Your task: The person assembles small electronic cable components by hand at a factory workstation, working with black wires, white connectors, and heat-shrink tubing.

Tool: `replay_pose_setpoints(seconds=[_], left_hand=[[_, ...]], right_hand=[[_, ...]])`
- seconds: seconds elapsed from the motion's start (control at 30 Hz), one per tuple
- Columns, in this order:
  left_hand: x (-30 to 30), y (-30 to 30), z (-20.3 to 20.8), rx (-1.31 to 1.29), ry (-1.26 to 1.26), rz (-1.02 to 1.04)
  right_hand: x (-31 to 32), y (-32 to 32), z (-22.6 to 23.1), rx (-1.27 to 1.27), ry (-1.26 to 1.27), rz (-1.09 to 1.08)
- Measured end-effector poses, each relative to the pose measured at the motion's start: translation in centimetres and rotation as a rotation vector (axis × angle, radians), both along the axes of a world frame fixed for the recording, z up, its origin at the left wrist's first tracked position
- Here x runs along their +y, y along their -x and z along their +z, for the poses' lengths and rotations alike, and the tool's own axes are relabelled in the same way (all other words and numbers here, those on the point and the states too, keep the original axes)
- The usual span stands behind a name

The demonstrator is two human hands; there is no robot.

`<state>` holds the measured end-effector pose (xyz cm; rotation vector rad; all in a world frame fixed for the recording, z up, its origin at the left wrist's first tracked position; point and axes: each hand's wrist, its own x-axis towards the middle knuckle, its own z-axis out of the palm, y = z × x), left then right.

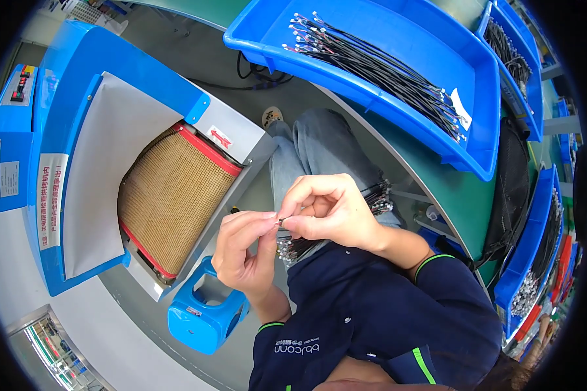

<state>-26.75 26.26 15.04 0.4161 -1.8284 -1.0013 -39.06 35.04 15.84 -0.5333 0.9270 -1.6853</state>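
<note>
Pinched between the fingertips of left hand [244, 251] and right hand [329, 210], a thin black wire lead [282, 221] is held close for fine work above a lap bundle of leads [336, 221]; the mesh conveyor belt [173, 199] runs just left of it, the blue bin of finished leads [463, 72] beyond.

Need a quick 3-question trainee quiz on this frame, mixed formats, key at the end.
1. True or false: the left hand and right hand pinch one thin wire end between them.
2. The tan mesh conveyor belt lies on which side of the hands? A) left B) right
3. Fill in: the blue bin above the hands holds black ____.

Key: 1 true; 2 A; 3 wires.
</note>
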Motion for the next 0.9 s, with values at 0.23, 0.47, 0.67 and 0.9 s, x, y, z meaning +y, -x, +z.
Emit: replay_pose_setpoints(seconds=[0.23,0.47,0.67,0.9], left_hand=[[-0.3,-0.2,-0.1,-0.02,0.05,0.003],[-1.4,-1.0,-0.2,0.033,-0.027,0.087],[-1.6,-1.5,-0.3,0.045,-0.007,0.089],[-1.7,-1.8,-0.8,0.069,-0.022,0.06]], right_hand=[[-0.6,0.1,-0.9,-0.089,0.034,0.082],[-1.6,-0.8,-0.7,0.43,0.078,-0.076],[-2.1,-0.7,-0.4,0.822,0.195,-0.246],[-1.8,-0.3,-0.2,0.685,0.152,-0.14]])
